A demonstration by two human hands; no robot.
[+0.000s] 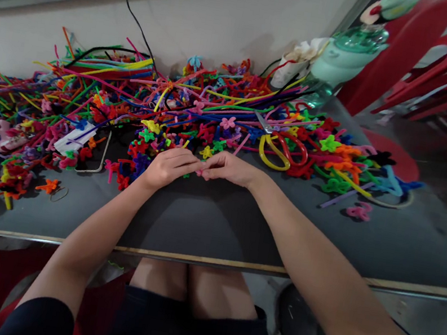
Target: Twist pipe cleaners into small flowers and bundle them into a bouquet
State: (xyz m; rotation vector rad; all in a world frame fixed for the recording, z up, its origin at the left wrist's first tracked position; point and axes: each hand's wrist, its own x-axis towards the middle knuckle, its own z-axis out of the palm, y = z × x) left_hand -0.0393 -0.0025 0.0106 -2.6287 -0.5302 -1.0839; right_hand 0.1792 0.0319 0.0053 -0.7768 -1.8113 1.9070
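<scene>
Above the grey table, my left hand (174, 167) and my right hand (229, 168) meet at the fingertips. Both are closed in a pinch on a pink pipe cleaner (241, 144), whose straight end sticks up behind my right hand. The part between the fingertips is mostly covered, with only a bit of pink showing. Just beyond my hands lie small pipe-cleaner flowers, among them a yellow flower (207, 152) and a green flower (147, 135). Scissors (275, 153) with a yellow and a red handle rest on the pile to the right.
A long heap of coloured pipe cleaners (127, 74) runs along the wall. A green bottle (338, 61) and a paper cup (286, 70) stand at the back right. Red chairs (413, 56) are beyond the table. The table's front edge (199, 259) is close to my lap.
</scene>
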